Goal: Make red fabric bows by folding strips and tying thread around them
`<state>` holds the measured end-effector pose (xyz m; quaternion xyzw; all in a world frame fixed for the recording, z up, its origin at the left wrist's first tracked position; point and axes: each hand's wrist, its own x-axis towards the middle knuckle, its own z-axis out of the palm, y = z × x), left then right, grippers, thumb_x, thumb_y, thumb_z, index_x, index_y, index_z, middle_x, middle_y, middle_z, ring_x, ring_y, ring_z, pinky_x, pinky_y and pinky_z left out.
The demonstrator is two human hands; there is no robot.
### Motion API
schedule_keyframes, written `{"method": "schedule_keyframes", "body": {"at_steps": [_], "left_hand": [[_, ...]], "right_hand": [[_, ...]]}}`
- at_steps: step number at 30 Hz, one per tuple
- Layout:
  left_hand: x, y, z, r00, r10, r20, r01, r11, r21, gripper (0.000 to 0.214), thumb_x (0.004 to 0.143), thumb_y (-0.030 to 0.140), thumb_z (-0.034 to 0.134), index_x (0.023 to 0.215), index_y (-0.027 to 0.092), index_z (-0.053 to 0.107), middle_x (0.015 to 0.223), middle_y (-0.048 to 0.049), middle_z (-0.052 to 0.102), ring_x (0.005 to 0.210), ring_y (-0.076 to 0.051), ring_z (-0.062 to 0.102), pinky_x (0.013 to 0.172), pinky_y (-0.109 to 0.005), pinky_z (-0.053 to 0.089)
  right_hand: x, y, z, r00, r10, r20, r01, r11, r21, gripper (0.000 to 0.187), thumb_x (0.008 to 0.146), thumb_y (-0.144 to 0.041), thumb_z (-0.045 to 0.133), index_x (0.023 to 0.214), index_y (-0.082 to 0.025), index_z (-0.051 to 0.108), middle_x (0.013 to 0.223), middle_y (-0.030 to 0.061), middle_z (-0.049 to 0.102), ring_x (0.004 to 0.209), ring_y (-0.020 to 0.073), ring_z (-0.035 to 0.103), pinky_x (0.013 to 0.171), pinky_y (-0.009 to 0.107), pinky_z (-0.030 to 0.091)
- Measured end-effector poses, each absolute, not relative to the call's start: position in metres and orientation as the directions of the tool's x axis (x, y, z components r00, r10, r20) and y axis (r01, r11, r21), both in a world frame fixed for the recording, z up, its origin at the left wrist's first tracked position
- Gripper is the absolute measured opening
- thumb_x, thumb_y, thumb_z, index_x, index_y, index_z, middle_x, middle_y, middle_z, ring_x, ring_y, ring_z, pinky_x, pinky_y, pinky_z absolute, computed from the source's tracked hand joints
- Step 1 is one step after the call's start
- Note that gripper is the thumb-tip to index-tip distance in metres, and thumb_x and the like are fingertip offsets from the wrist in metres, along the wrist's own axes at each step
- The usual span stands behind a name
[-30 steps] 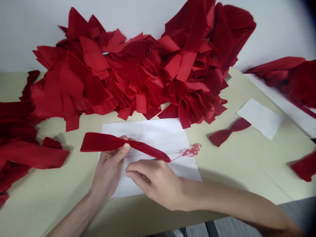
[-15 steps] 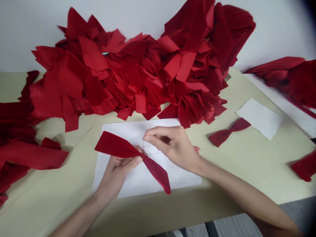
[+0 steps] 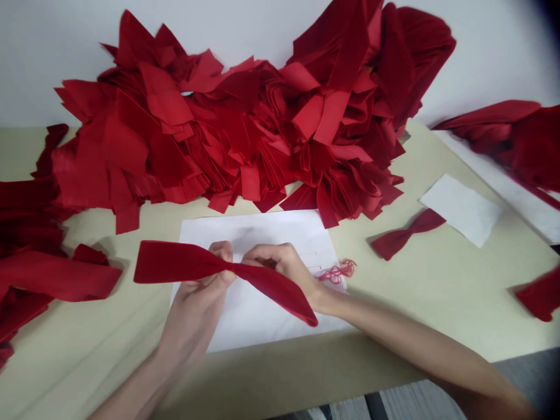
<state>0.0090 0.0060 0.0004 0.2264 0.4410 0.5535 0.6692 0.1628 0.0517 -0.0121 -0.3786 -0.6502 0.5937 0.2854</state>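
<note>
Okay, my left grip (image 3: pixel 196 303) is clenched on the gathered middle of the red velvet strip (image 3: pixel 175 263), my right grip (image 3: pixel 277 263) curled closed on it just beside.

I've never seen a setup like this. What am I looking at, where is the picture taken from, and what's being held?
This view comes from a camera worn on a person's head, looking down at their bare hands; no machine is involved. The left hand pinches a red fabric strip at its middle, and the right hand rests against it. Beneath is a white paper sheet on a beige table. Behind sits a large pile of red strips. To the right lie red thread and a bow-shaped red piece.
</note>
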Motion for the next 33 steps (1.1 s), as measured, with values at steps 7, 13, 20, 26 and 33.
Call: {"method": "schedule_keyframes", "body": {"at_steps": [7,13,20,26,33], "left_hand": [[-0.001,0.015,-0.011,-0.185,0.913,-0.364,-0.497,0.232,0.836,0.008,0.072,0.022,0.076,0.072,0.019,0.068,0.078,0.0024,0.063,0.091,-0.013,0.056,0.096,-0.027,0.039],[0.004,0.007,-0.018,-0.242,0.917,-0.317,-0.293,0.243,0.925,0.015,0.069,0.021,0.075,0.083,0.021,0.071,0.083,0.0013,0.068,0.092,-0.018,0.060,0.093,-0.032,0.042],[0.010,-0.002,-0.017,-0.012,0.956,-0.295,-0.150,0.290,0.945,0.006,0.072,0.023,0.072,0.076,0.022,0.068,0.084,0.0004,0.063,0.087,-0.018,0.057,0.083,-0.030,0.045],[0.008,-0.001,-0.015,0.225,0.928,-0.296,-0.324,0.358,0.876,0.008,0.072,0.022,0.073,0.073,0.023,0.064,0.079,0.0017,0.053,0.081,-0.014,0.050,0.073,-0.022,0.042],[-0.004,0.007,-0.014,0.178,0.958,-0.225,-0.496,0.285,0.820,0.015,0.073,0.025,0.074,0.070,0.022,0.060,0.084,0.0025,0.043,0.078,-0.011,0.042,0.074,-0.017,0.041]], "right_hand": [[0.151,0.016,-0.012,-0.690,0.720,0.081,0.220,0.315,-0.923,0.017,0.087,-0.015,0.048,0.076,-0.014,0.061,0.057,-0.0048,0.045,0.050,0.0056,0.036,0.048,0.018,0.034],[0.166,0.013,0.027,-0.710,0.619,0.335,0.267,0.678,-0.685,0.025,0.086,-0.006,0.040,0.077,-0.013,0.062,0.056,-0.0031,0.049,0.050,0.0076,0.032,0.046,0.022,0.030],[0.186,0.057,0.045,-0.464,0.871,0.162,0.238,0.298,-0.925,0.019,0.088,-0.023,0.056,0.077,-0.013,0.067,0.057,-0.0036,0.052,0.049,0.0043,0.039,0.046,0.017,0.033],[0.182,0.071,0.016,-0.450,0.893,-0.022,0.152,0.052,-0.987,0.019,0.083,-0.028,0.061,0.074,-0.013,0.068,0.050,-0.0062,0.042,0.046,0.0044,0.035,0.044,0.019,0.030],[0.170,0.062,-0.004,-0.519,0.842,-0.149,0.155,-0.079,-0.985,0.020,0.083,-0.023,0.055,0.074,-0.013,0.068,0.066,-0.0007,0.058,0.058,0.0069,0.046,0.053,0.021,0.037]]}}
